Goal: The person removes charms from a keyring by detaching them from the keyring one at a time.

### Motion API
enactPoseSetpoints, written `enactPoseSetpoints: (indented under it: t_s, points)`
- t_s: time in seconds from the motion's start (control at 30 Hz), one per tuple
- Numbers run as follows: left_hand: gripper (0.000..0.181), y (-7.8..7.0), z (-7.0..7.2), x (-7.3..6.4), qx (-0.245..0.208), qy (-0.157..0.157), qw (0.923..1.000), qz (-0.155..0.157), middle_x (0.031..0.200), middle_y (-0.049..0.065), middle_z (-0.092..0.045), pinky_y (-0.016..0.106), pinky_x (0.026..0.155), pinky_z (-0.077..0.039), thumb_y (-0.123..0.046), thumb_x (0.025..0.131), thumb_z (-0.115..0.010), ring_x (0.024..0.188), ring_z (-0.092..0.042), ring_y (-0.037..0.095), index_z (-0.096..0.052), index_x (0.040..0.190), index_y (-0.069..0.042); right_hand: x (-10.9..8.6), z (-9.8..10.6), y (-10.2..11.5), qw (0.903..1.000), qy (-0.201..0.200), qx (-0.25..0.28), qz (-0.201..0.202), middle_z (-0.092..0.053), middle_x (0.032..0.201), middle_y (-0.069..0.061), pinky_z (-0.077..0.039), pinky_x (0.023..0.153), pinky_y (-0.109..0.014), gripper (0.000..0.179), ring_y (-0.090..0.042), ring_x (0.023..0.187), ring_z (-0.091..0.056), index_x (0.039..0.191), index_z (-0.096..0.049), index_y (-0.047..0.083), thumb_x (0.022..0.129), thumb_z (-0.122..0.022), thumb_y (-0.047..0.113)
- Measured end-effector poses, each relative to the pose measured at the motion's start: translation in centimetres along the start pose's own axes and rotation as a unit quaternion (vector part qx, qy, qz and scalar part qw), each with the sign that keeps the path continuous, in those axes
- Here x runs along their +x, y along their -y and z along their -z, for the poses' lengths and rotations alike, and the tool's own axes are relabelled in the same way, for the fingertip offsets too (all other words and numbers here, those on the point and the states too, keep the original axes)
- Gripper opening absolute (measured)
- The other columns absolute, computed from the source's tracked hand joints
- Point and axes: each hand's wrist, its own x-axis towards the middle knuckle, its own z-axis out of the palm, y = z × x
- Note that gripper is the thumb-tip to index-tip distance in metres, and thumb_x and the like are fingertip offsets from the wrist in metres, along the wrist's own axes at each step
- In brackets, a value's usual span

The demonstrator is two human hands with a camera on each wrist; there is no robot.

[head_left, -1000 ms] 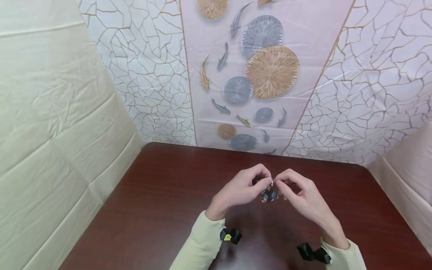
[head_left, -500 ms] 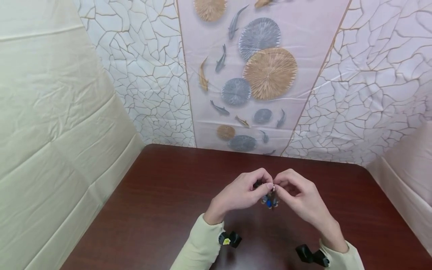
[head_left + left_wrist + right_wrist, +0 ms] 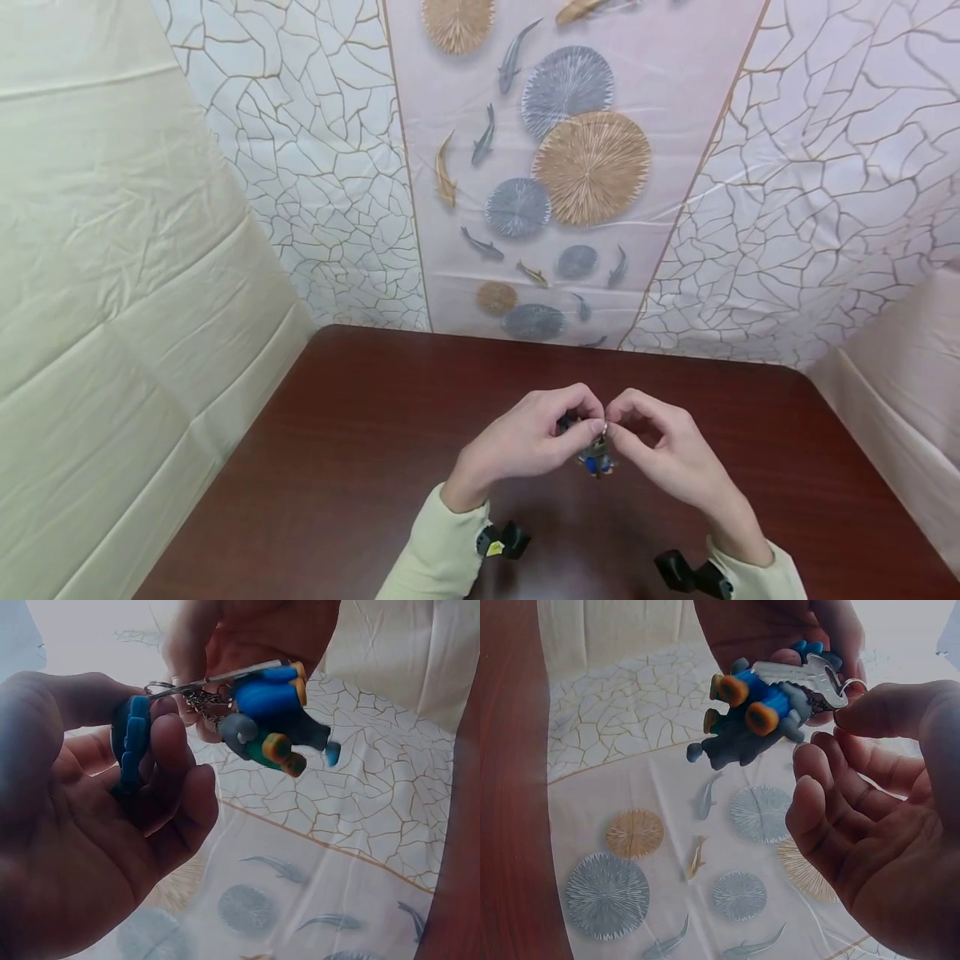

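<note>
Both hands meet above the table around a metal key ring [image 3: 853, 684]. The left hand [image 3: 525, 437] pinches at the ring between thumb and forefinger, with a scalloped blue trinket [image 3: 135, 742] hanging inside its fingers. Thumb and forefinger of the right hand [image 3: 675, 454] pinch the ring from the other side. A silver key [image 3: 804, 676] is on the ring. Below the fingertips dangles a cluster of small figurine charms [image 3: 597, 463] on short chains, in blue, grey and green with orange feet. Fingertips partly hide the ring.
A dark reddish-brown table [image 3: 360, 467] lies beneath the hands. Behind it hangs a patterned cloth [image 3: 465, 275] with fish and round leaves, and a cream cloth [image 3: 135, 333] drapes on the left. Small black cameras [image 3: 504, 542] sit on both wrists.
The fingertips of both hands have come together at the ring, closing a small gap. Both hands have sunk slightly in the head view, and the charms have swung and turned below them.
</note>
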Motion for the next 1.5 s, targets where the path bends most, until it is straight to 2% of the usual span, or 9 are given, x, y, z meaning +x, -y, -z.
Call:
enactPoseSetpoints:
  t_s: [0.23,0.37,0.5,0.73,0.97,1.07,1.17,1.37,1.5]
  points:
    - [0.004,-1.1,0.5,-0.3,0.022,0.0,0.9997,-0.011,0.084,-0.006,-0.06,0.012,0.063,-0.043,-0.018,0.097,-0.058,0.065,-0.048,-0.001,-0.059,0.096,-0.015,-0.2,0.2,0.6,0.9997,0.0,0.005,-0.022,-0.057,0.076,0.01,-0.046,0.057,-0.021,0.03,-0.005,0.066,-0.055,0.087,-0.058,0.02,0.085,-0.062,-0.01]
    - [0.003,-1.4,0.4,-0.6,0.021,-0.017,0.9994,-0.02,0.082,-0.007,-0.061,0.01,0.061,-0.043,-0.017,0.096,-0.06,0.065,-0.048,-0.003,-0.06,0.094,-0.015,-0.4,0.0,1.2,0.9997,-0.004,0.0,-0.024,-0.059,0.077,0.011,-0.047,0.056,-0.021,0.029,-0.004,0.066,-0.056,0.088,-0.059,0.022,0.088,-0.063,-0.007]
    - [0.004,-1.6,0.4,-0.8,0.019,-0.032,0.9987,-0.034,0.079,-0.007,-0.062,0.01,0.059,-0.043,-0.016,0.095,-0.06,0.065,-0.048,-0.006,-0.059,0.091,-0.016,-0.4,-0.4,2.1,0.9998,-0.016,-0.012,0.009,-0.062,0.084,0.012,-0.05,0.06,-0.018,0.029,-0.002,0.07,-0.059,0.093,-0.062,0.021,0.086,-0.067,-0.007]
    - [0.004,-1.9,0.6,-1.0,-0.007,-0.038,0.9986,-0.037,0.081,-0.005,-0.064,0.011,0.061,-0.046,-0.014,0.095,-0.059,0.07,-0.052,-0.006,-0.06,0.092,-0.014,-0.5,-0.9,2.5,0.9913,-0.059,0.02,0.116,-0.062,0.093,-0.001,-0.049,0.059,-0.016,0.042,-0.005,0.07,-0.059,0.097,-0.065,0.009,0.07,-0.07,-0.023]
    - [0.003,-2.3,0.6,-1.1,0.003,-0.031,0.9985,-0.045,0.081,-0.006,-0.064,0.01,0.061,-0.046,-0.015,0.095,-0.06,0.07,-0.051,-0.006,-0.06,0.092,-0.014,-0.3,-0.6,2.5,0.9875,-0.059,0.028,0.143,-0.06,0.091,-0.001,-0.048,0.059,-0.016,0.04,-0.004,0.072,-0.056,0.093,-0.064,0.009,0.071,-0.067,-0.024]
    - [0.003,-2.5,0.7,-1.1,0.012,-0.029,0.9979,-0.056,0.081,-0.006,-0.063,0.01,0.062,-0.045,-0.015,0.095,-0.06,0.069,-0.05,-0.006,-0.06,0.092,-0.014,-0.3,-0.5,2.5,0.9882,-0.047,0.042,0.139,-0.06,0.088,0.0,-0.048,0.058,-0.017,0.038,-0.004,0.071,-0.056,0.093,-0.064,0.01,0.073,-0.066,-0.022]
    - [0.003,-2.6,0.8,-1.2,0.019,-0.025,0.9972,-0.068,0.082,-0.006,-0.062,0.009,0.062,-0.045,-0.016,0.095,-0.061,0.069,-0.05,-0.006,-0.06,0.093,-0.015,-0.5,-0.5,2.6,0.9913,-0.037,0.048,0.117,-0.06,0.085,0.002,-0.048,0.057,-0.018,0.038,-0.004,0.07,-0.057,0.092,-0.063,0.012,0.075,-0.064,-0.022]
    - [0.005,-2.6,0.9,-1.2,0.021,-0.016,0.9963,-0.082,0.084,-0.007,-0.064,0.008,0.061,-0.046,-0.017,0.097,-0.06,0.072,-0.051,-0.008,-0.061,0.095,-0.014,-0.7,-0.3,3.0,0.9984,-0.03,0.013,0.047,-0.06,0.079,0.008,-0.048,0.053,-0.017,0.036,-0.001,0.068,-0.057,0.089,-0.06,0.018,0.08,-0.064,-0.017]
    - [0.003,-2.5,1.0,-1.2,0.023,-0.014,0.9957,-0.088,0.086,-0.007,-0.064,0.008,0.064,-0.047,-0.017,0.096,-0.061,0.075,-0.053,-0.008,-0.062,0.097,-0.014,-0.7,-0.2,3.0,0.999,-0.029,0.006,0.033,-0.058,0.075,0.007,-0.045,0.052,-0.018,0.036,-0.001,0.065,-0.055,0.088,-0.059,0.018,0.08,-0.062,-0.017]
